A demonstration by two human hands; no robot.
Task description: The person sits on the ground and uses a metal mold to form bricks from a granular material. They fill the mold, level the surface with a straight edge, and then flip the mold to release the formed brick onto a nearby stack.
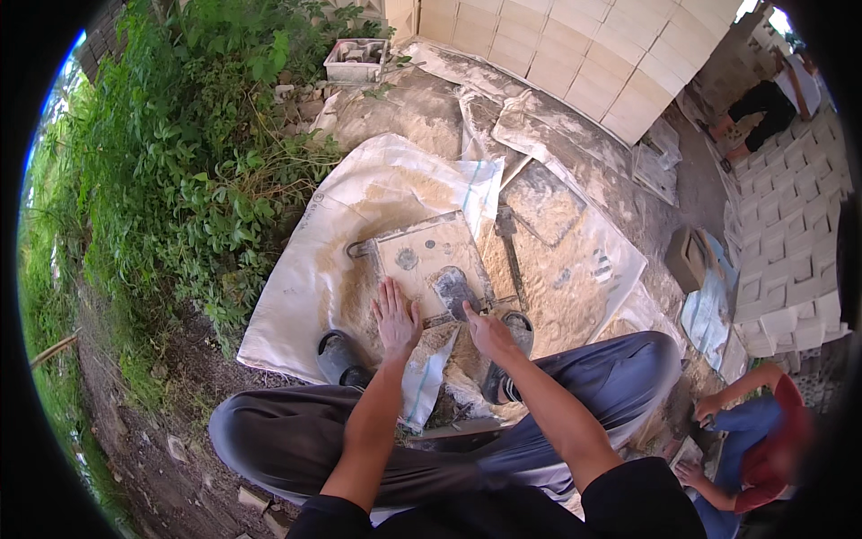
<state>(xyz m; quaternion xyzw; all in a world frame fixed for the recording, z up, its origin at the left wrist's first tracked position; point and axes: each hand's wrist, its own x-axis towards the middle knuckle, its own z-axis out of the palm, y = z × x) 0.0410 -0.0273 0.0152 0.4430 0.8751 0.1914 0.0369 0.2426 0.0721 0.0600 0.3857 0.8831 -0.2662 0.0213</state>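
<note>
A square metal frame (386, 235) with a loop handle on its left side lies on a sack sheet between my feet. Pale, sandy material (409, 280) fills it level, with a few dark round spots on its face. My left hand (396, 320) rests flat at the frame's near left edge, fingers stretched out. In my right hand (492, 336) is a trowel, its broad grey blade (455, 291) lying over the near right part of the filled frame. The index finger points along it; the trowel's handle is hidden in the grip.
Beneath the frame spreads a white woven sack sheet (296, 305) strewn with sandy powder. A second flat plate (543, 205) lies to its right. Pale blocks stand stacked (790, 269) at right, near a person in red (781, 440); another person (763, 108) bends farther back. Plants (206, 162) crowd the left.
</note>
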